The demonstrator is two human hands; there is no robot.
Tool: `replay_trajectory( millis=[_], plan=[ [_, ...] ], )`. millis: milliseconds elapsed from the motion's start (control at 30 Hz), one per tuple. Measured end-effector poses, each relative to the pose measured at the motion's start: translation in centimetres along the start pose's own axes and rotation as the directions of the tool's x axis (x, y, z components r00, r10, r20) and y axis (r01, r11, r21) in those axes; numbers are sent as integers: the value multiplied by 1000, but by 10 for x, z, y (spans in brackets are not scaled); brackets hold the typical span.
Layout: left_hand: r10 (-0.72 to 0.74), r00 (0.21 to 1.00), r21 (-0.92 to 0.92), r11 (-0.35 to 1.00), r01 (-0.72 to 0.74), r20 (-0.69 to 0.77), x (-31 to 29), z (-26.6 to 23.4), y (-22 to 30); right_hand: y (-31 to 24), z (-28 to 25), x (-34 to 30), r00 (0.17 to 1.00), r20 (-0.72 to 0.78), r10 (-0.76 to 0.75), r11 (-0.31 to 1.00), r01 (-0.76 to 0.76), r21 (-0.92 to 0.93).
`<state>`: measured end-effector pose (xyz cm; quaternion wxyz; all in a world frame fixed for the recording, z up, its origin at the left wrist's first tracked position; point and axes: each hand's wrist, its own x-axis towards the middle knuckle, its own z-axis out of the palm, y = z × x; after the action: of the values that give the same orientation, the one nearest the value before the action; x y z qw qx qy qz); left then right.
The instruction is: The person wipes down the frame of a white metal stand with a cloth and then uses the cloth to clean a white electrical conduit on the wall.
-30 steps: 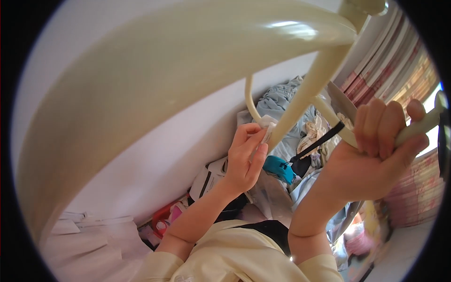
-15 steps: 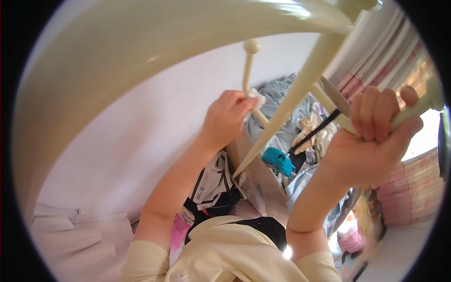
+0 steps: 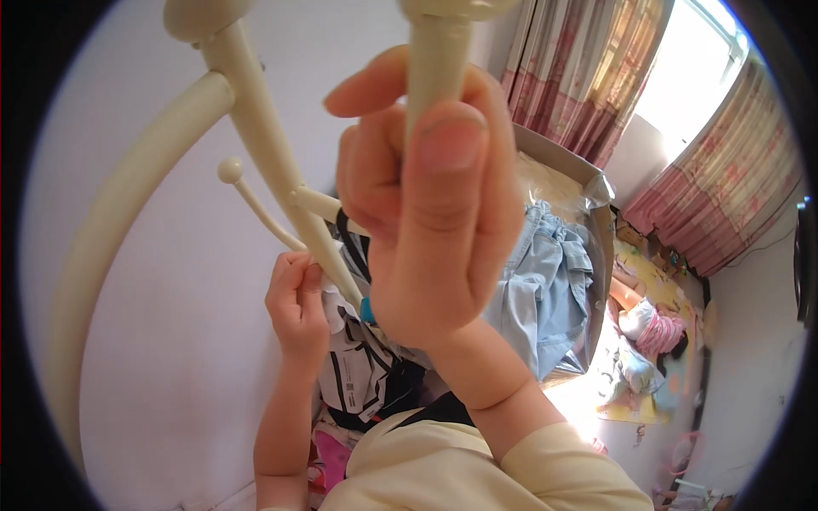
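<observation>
Indoors, right hand point(image 3: 434, 196) wrapped curled fingers around glossy cream-coloured, knob-ended tube point(image 3: 437, 64). Left hand point(image 3: 294, 302), fingers pressed together, pinched thin white cloth-like wipe point(image 3: 331, 302) beside slanting cream-coloured pole point(image 3: 267, 128), just below slender curved hook point(image 3: 258, 213) with round tip. Beyond right hand, pale-blue fabric garment point(image 3: 532, 294) lay in brown box point(image 3: 562, 156), near pink-and-white patterned curtains point(image 3: 588, 77).

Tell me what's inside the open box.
Light-blue clothing lies inside the open box, near something beige. The right hand blocks part of it; whatever is beneath the clothing is covered.
</observation>
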<state>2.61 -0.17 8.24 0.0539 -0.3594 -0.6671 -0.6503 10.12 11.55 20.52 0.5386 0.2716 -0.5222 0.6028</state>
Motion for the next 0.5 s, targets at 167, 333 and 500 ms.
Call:
replay_trajectory(
  millis=[167, 333, 500],
  plan=[
    [206, 978, 283, 940, -191, -23, -6, 5, -15, -1, -2, 0, 998, 48, -37, 997, 40, -67],
    [556, 828, 534, 678, -505, 77, 4, -11, -52, -3, 3, 2, 999, 45, -11, 992, 16, -125],
    [612, 757, 606, 519, -603, 229, 36, -37, -51, -6, 0, 1, 997, 71, 18, 994, -10, -108]
  ],
)
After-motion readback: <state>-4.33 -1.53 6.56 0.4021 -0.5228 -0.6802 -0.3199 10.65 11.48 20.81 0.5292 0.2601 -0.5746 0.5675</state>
